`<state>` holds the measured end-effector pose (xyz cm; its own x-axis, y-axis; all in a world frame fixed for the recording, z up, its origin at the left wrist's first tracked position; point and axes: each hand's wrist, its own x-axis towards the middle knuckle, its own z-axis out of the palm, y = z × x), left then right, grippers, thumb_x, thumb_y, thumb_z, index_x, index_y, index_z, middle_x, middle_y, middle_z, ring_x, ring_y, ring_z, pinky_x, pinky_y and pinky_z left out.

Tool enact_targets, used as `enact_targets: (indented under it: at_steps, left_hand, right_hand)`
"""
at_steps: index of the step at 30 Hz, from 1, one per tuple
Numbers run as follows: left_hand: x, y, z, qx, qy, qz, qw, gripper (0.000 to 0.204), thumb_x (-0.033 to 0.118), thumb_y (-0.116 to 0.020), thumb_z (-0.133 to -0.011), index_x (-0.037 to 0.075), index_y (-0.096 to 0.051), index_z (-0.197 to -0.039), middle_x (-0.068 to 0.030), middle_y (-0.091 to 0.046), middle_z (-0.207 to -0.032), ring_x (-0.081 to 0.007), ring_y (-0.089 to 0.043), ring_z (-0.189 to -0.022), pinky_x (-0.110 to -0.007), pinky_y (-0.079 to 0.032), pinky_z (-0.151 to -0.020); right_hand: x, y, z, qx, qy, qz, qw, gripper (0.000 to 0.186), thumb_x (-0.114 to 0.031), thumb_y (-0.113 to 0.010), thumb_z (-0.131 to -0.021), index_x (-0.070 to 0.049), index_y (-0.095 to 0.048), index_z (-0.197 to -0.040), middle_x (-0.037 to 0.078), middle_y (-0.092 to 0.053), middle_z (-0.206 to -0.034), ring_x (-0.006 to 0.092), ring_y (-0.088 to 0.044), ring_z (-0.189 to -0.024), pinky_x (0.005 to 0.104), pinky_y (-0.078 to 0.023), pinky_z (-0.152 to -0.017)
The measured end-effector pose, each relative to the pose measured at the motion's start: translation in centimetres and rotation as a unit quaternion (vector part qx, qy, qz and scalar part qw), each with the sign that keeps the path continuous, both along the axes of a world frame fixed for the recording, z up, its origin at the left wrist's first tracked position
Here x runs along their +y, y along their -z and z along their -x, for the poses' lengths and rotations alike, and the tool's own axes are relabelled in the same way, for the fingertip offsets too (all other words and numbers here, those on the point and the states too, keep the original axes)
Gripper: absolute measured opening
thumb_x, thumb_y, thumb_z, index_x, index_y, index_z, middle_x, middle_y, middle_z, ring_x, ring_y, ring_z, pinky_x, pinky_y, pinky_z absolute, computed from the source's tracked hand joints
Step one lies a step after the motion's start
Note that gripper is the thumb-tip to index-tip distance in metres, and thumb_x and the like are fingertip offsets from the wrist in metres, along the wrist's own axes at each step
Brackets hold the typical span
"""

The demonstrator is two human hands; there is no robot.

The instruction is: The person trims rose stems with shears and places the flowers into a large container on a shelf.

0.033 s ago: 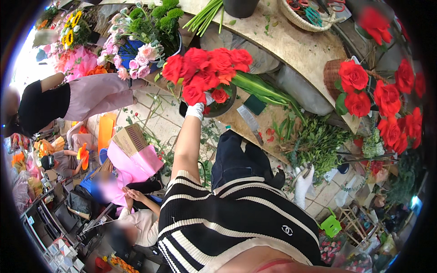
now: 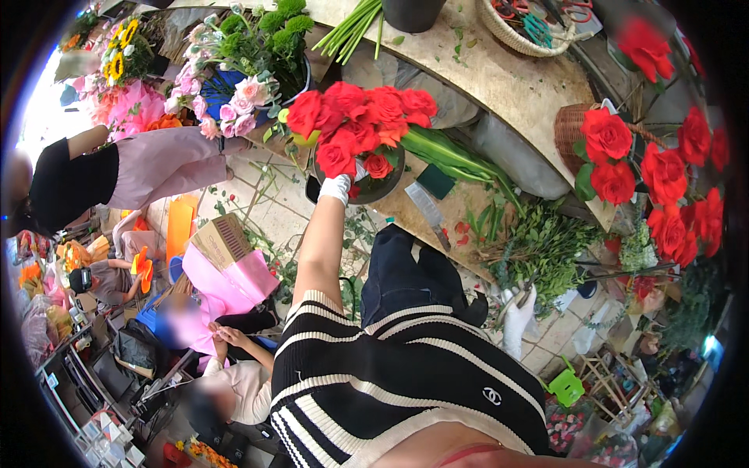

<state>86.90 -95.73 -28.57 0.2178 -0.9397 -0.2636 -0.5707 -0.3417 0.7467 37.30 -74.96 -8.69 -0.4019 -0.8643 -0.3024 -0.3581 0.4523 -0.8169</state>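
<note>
The white-gloved left hand (image 2: 335,189) holds a domed bunch of bright red roses (image 2: 359,135) from beneath, its fingers closed at the stems but mostly hidden by blooms. Lower to the right, the white-gloved right hand (image 2: 516,313) is curled round a slim grey tool (image 2: 528,288) too small for me to identify. Crowding the bunch are a dark round container (image 2: 384,188) below, long glossy green leaves (image 2: 460,156) at right and a blue bucket of pale pink roses (image 2: 222,87) at left. A heap of small-leaved green stems (image 2: 558,230) lies just beyond the right hand. The pale wooden worktop (image 2: 538,97) runs its edge past the leaves; left of the outstretched forearm, cream floor tiles (image 2: 253,187) offer room, strewn with clippings.
</note>
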Motion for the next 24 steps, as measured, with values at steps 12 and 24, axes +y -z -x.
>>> enact_targets:
  at_steps: [12, 24]
  left_hand:
    - [-3.3, 5.9, 4.1, 0.093, 0.028, -0.086, 0.992, 0.059, 0.017, -0.068, -0.074, 0.003, -0.045, -0.126, -0.0148, -0.062, -0.106, -0.0277, -0.058, -0.1, -0.035, -0.047, -0.085]
    - [-0.6, 17.8, 3.2, 0.586, -0.503, 0.111, 0.626, 0.019, 0.005, -0.045, -0.085, 0.004, -0.06, -0.096, -0.01, -0.063, -0.091, -0.0169, -0.056, -0.073, -0.032, -0.047, -0.077]
  right_hand:
    - [1.1, 1.3, -2.2, 0.006, -0.026, -0.099, 0.995, 0.062, 0.002, -0.068, -0.075, 0.0, -0.038, -0.13, 0.008, -0.05, -0.114, 0.0168, -0.048, -0.102, 0.0254, -0.037, -0.091]
    - [0.9, 1.5, -1.5, 0.031, -0.081, -0.113, 0.99, 0.057, 0.007, -0.061, -0.079, -0.002, -0.038, -0.13, 0.007, -0.052, -0.113, 0.0143, -0.049, -0.102, 0.0221, -0.038, -0.088]
